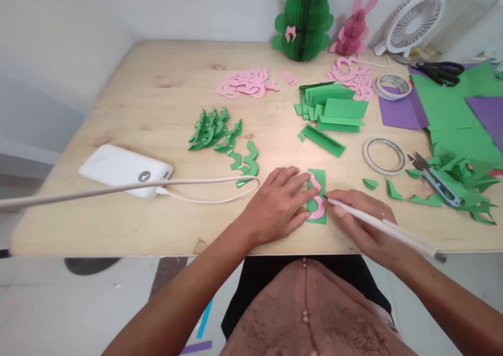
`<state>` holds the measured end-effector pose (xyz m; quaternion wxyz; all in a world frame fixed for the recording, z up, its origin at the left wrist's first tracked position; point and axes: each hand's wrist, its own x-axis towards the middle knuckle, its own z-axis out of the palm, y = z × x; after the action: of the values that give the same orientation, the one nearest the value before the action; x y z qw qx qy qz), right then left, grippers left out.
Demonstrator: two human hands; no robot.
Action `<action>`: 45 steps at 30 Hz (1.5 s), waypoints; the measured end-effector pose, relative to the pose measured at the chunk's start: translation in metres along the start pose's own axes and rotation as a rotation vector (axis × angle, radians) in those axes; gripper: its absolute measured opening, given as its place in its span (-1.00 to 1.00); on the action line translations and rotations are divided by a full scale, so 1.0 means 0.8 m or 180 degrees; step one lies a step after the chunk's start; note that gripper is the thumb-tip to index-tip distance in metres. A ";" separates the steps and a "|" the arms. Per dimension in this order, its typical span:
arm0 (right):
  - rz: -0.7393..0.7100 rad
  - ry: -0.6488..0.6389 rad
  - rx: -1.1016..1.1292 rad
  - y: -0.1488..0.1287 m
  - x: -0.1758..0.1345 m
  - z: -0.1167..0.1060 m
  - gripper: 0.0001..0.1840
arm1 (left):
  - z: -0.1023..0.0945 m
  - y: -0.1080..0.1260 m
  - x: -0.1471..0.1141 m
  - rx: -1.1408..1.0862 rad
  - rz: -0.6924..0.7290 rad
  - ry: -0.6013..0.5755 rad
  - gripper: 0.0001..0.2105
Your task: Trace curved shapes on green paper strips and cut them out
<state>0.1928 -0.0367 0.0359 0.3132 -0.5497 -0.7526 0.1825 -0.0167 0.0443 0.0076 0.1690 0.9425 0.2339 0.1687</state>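
My left hand [279,204] lies palm down with its fingers spread, pressing a pink wavy paper cutout [318,207] onto a green paper strip [321,176]. In my right hand [363,217] is a white pen [387,228], its tip at the cutout's right edge. The strip lies upright in front of me, near the table's front edge. Part of the cutout is hidden under my left fingertips. Left of the hands are green scalloped cutouts [214,129]. Beyond them sit folded green paper strips [338,109].
A white power bank [126,170] with a cable is at left. Pink cutouts [249,82] lie farther back. At right are tape rolls [385,155], blue-handled snips [438,180], green scraps and black scissors [440,72]. Paper figures [304,23] and a fan [414,24] stand behind.
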 end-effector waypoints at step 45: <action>-0.0912 0.0381 -0.1170 -0.004 -0.019 0.025 -0.74 | 0.006 -0.001 -0.001 -0.0167 -0.0119 0.0085 -0.68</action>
<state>0.1803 -0.0507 0.0191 0.2746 -0.4949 -0.8236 -0.0368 -0.0158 0.0435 0.0032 0.1936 0.9308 0.2493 0.1842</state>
